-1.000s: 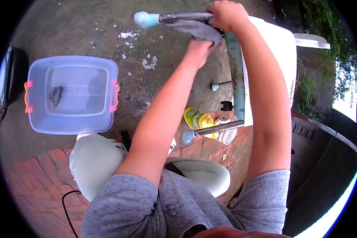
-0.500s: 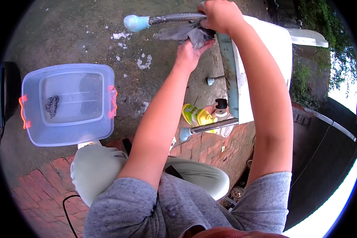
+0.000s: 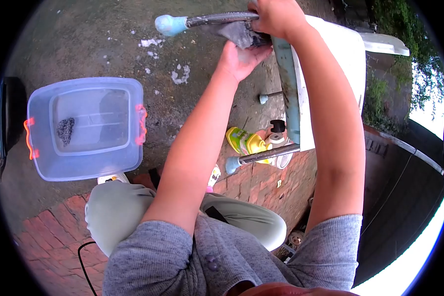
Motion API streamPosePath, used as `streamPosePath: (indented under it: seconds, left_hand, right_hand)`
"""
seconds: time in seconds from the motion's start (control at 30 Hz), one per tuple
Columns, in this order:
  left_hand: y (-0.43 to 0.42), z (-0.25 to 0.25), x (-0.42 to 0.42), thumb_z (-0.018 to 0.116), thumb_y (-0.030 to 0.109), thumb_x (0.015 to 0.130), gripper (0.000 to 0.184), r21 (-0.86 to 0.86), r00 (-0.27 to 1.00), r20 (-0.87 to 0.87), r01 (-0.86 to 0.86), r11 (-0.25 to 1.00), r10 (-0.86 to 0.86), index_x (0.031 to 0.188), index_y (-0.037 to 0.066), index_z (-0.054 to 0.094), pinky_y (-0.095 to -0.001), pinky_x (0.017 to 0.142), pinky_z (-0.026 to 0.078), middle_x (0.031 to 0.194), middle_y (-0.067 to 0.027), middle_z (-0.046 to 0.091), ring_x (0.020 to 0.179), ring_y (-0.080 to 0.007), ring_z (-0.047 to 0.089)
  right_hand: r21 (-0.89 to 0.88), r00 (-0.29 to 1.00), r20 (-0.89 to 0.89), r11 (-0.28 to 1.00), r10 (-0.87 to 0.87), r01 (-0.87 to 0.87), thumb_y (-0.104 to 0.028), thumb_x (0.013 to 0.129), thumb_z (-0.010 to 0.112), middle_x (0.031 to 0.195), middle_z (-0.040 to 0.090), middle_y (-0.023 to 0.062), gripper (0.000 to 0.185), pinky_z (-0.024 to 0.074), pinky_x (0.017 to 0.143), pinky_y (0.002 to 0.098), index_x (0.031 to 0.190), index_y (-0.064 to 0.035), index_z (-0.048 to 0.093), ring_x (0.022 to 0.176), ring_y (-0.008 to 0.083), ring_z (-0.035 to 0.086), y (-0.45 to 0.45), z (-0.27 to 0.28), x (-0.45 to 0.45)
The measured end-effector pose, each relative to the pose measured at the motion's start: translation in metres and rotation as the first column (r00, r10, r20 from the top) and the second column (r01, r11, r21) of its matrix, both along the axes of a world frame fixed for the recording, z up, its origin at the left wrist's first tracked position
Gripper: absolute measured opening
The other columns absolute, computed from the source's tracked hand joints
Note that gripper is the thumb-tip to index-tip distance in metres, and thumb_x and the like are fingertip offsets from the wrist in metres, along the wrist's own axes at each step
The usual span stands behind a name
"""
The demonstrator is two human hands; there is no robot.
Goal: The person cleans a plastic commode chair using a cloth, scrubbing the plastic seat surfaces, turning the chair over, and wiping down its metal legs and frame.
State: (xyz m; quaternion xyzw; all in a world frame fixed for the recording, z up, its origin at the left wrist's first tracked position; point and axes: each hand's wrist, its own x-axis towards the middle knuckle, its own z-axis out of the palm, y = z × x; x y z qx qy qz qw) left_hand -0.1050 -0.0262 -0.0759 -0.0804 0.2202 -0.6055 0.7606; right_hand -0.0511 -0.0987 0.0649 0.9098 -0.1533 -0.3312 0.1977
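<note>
A white seat [image 3: 330, 64] with a rusty pale-blue edge lies tipped on its side. One of its metal legs [image 3: 217, 18], capped in light blue, reaches left across the top. My right hand [image 3: 276, 18] is closed around this leg near the seat. Just below, my left hand [image 3: 242, 60] holds a wet-looking grey cloth [image 3: 239, 33] against the underside of the leg, palm turned up. The cloth and the leg hide some of my left fingertips.
A clear plastic bin [image 3: 91, 165] with orange handles stands at left, a dark scouring pad [image 3: 65, 130] inside it. Near the lower leg [image 3: 269, 153] are a yellow bottle [image 3: 254, 144] and a black-capped bottle [image 3: 277, 133]. White foam [image 3: 181, 74] spots the concrete.
My left hand has turned its palm further up, and the cloth has bunched closer to the seat. My right hand stays on the leg; the view has shifted slightly.
</note>
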Motion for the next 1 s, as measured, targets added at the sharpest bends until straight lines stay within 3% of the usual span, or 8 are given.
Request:
streamPosePath:
  seconds: [0.13, 0.37, 0.47, 0.53, 0.63, 0.77, 0.83, 1.0]
  left_hand:
    - [-0.006, 0.015, 0.004, 0.034, 0.026, 0.092, 0.039, 0.161, 0.973, 0.231, -0.065, 0.985, 0.026, 0.126, 0.007, 0.038, -0.0511, 0.101, 0.031, 0.127, -0.0118, 0.043, 0.12, -0.0279, 0.039]
    - [0.01, -0.01, -0.012, 0.04, 0.018, 0.09, 0.034, 0.174, 0.981, 0.188, -0.08, 0.982, 0.046, 0.123, 0.007, 0.042, -0.0493, 0.1, 0.033, 0.125, -0.0095, 0.047, 0.116, -0.0259, 0.044]
    - [0.02, -0.028, -0.011, 0.047, 0.016, 0.088, 0.033, 0.094, 0.973, 0.23, -0.045, 0.995, 0.022, 0.119, 0.007, 0.046, -0.0454, 0.098, 0.036, 0.119, -0.0096, 0.052, 0.112, -0.025, 0.048]
    - [0.02, -0.036, -0.009, 0.052, 0.015, 0.085, 0.032, 0.058, 0.918, 0.397, -0.001, 0.998, -0.022, 0.115, 0.005, 0.049, -0.0417, 0.096, 0.039, 0.113, -0.0098, 0.055, 0.107, -0.0227, 0.051]
    - [0.011, -0.023, -0.006, 0.054, 0.012, 0.083, 0.03, 0.065, 0.866, 0.493, 0.061, 0.996, -0.085, 0.112, 0.004, 0.05, -0.0405, 0.09, 0.043, 0.108, -0.0094, 0.056, 0.099, -0.0212, 0.055]
    - [0.003, -0.01, -0.003, 0.053, 0.022, 0.085, 0.028, 0.169, 0.874, 0.432, 0.161, 0.972, -0.22, 0.106, 0.004, 0.053, -0.04, 0.085, 0.046, 0.102, -0.0085, 0.058, 0.092, -0.0204, 0.057]
    - [0.001, -0.009, -0.001, 0.047, 0.03, 0.085, 0.026, 0.159, 0.947, 0.216, 0.207, 0.965, -0.238, 0.095, 0.008, 0.057, -0.0392, 0.065, 0.049, 0.086, -0.0088, 0.059, 0.069, -0.0208, 0.057]
    - [-0.001, -0.021, 0.001, 0.036, 0.037, 0.086, 0.036, 0.272, 0.964, 0.109, 0.207, 0.94, -0.243, 0.089, 0.007, 0.055, -0.0352, 0.051, 0.043, 0.079, -0.0093, 0.057, 0.053, -0.0209, 0.05]
  right_hand:
    - [-0.009, 0.998, -0.035, 0.999, -0.051, 0.051, -0.026, 0.061, 0.06, 0.079, 0.065, 0.0126, 0.026, 0.0501, 0.069, 0.0392, 0.082, -0.0115, 0.066, 0.078, 0.0296, 0.063, 0.003, 0.004, 0.002]
    - [0.059, 0.998, -0.048, 0.997, -0.046, 0.049, -0.026, 0.061, 0.06, 0.078, 0.064, 0.0142, 0.025, 0.0501, 0.07, 0.0388, 0.08, -0.0103, 0.066, 0.078, 0.03, 0.063, 0.006, 0.003, 0.007]
    - [0.074, 0.999, -0.045, 0.997, -0.009, 0.012, -0.025, 0.061, 0.06, 0.077, 0.064, 0.0142, 0.024, 0.0501, 0.069, 0.0389, 0.078, -0.0103, 0.066, 0.077, 0.0304, 0.063, 0.01, -0.004, 0.006]
    - [0.062, 0.999, -0.035, 0.998, 0.016, -0.014, -0.025, 0.061, 0.06, 0.077, 0.064, 0.0139, 0.023, 0.0501, 0.068, 0.0392, 0.078, -0.0106, 0.066, 0.076, 0.0304, 0.063, 0.01, -0.006, 0.006]
    - [0.03, 0.999, -0.036, 0.999, -0.019, 0.02, -0.025, 0.061, 0.06, 0.077, 0.064, 0.0137, 0.023, 0.0501, 0.068, 0.0394, 0.078, -0.0109, 0.066, 0.075, 0.0301, 0.063, 0.009, 0.001, 0.003]
    - [0.024, 0.999, -0.01, 0.999, -0.031, 0.031, -0.026, 0.062, 0.06, 0.077, 0.064, 0.0136, 0.024, 0.05, 0.068, 0.0393, 0.08, -0.0112, 0.066, 0.075, 0.0303, 0.063, 0.006, 0.006, 0.002]
    - [0.039, 0.995, -0.05, 0.995, -0.084, 0.086, -0.026, 0.062, 0.061, 0.077, 0.064, 0.0135, 0.025, 0.0499, 0.068, 0.0395, 0.081, -0.0115, 0.065, 0.075, 0.0307, 0.062, 0.008, 0.008, 0.005]
    - [0.07, 0.998, -0.056, 0.996, -0.042, 0.046, -0.025, 0.061, 0.061, 0.077, 0.064, 0.0136, 0.024, 0.0497, 0.068, 0.0397, 0.08, -0.0112, 0.065, 0.075, 0.0307, 0.062, 0.007, -0.002, 0.009]
